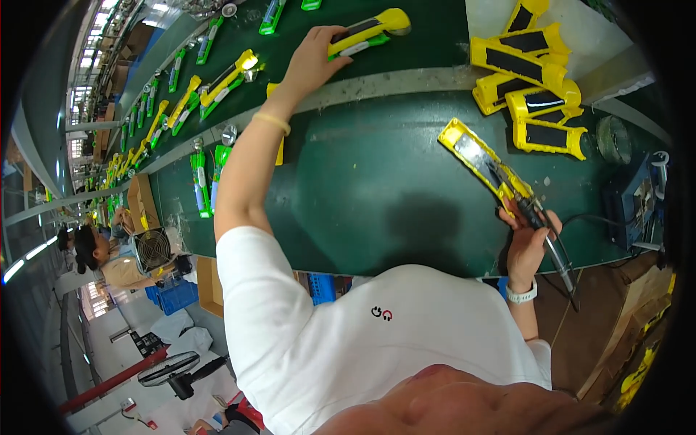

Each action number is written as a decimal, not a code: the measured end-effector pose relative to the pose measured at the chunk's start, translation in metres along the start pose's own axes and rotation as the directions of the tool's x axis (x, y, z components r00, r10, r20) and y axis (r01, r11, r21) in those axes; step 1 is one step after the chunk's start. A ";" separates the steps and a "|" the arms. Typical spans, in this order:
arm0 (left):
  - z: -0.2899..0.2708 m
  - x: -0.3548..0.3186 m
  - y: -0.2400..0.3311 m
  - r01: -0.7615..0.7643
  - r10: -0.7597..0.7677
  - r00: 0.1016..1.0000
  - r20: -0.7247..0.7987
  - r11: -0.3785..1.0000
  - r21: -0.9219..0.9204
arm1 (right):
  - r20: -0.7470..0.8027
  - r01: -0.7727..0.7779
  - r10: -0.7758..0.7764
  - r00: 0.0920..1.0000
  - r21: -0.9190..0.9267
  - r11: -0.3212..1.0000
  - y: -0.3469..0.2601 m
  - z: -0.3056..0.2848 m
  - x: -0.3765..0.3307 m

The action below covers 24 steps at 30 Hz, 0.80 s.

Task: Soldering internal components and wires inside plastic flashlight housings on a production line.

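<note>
At the far side of the bench, my left hand [313,59] is closed around the near end of a yellow housing [373,27] with a dark panel, lying on a green part [360,46]. My right hand [528,250] is near the right front edge, its fingers wrapped round a soldering iron [535,216]. That same hand also holds the near end of a yellow casing half [464,145], open side up. The iron lies along the casing, its tip over the inside. Whether the tip touches anything there, I cannot tell.
Yellow casings with dark panels [516,64] are heaped at the far right. Beside them stand a wire coil [615,140] and a blue station box [629,203] with a black cable. Green and yellow assemblies [226,78] line the far left, past a metal rail [406,81]. A co-worker [116,264] sits left.
</note>
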<state>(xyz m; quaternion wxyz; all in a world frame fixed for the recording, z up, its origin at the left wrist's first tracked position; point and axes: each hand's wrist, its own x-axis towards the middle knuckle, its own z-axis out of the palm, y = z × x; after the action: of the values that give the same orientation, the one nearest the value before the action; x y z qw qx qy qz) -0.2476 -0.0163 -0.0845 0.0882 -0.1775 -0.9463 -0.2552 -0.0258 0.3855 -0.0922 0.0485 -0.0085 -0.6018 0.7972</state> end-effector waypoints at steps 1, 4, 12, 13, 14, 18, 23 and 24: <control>0.004 0.015 -0.022 0.025 -0.026 0.999 0.024 0.999 0.020 | -0.006 0.000 0.000 1.000 -0.006 1.000 0.000 0.001 0.000; -0.015 0.070 -0.040 0.368 -0.157 0.838 0.523 0.870 -0.328 | -0.099 -0.014 0.012 0.995 -0.023 1.000 0.007 -0.003 -0.001; 0.024 0.157 -0.130 0.549 -0.590 0.803 -0.081 0.682 0.483 | -0.116 -0.056 0.048 0.992 -0.073 0.996 0.000 0.002 -0.001; 0.032 0.153 -0.127 0.575 -0.573 0.802 -0.169 0.666 0.475 | -0.126 -0.052 0.043 0.991 -0.076 0.996 0.001 0.000 -0.004; 0.025 0.150 -0.129 0.586 -0.605 0.786 -0.127 0.664 0.464 | -0.123 -0.045 0.035 0.992 -0.080 0.996 0.003 -0.001 -0.006; -0.023 0.105 -0.083 0.517 -0.505 0.847 -0.165 0.855 0.036 | -0.044 -0.032 0.030 0.999 -0.048 0.998 0.003 -0.002 -0.006; -0.046 -0.024 0.048 0.407 -0.216 0.881 0.422 0.800 -0.440 | 0.003 -0.211 0.211 0.978 0.021 0.977 -0.007 0.000 0.013; -0.039 -0.049 0.070 0.012 0.171 0.912 0.372 0.896 -0.443 | 0.043 -0.228 0.225 0.973 0.087 0.970 -0.012 0.007 0.022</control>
<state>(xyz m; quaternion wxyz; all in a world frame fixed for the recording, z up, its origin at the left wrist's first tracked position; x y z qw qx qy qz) -0.1726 0.0059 -0.0319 -0.1392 -0.2806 -0.8544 -0.4145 -0.0474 0.3843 -0.0773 -0.0523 -0.0619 -0.5606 0.8241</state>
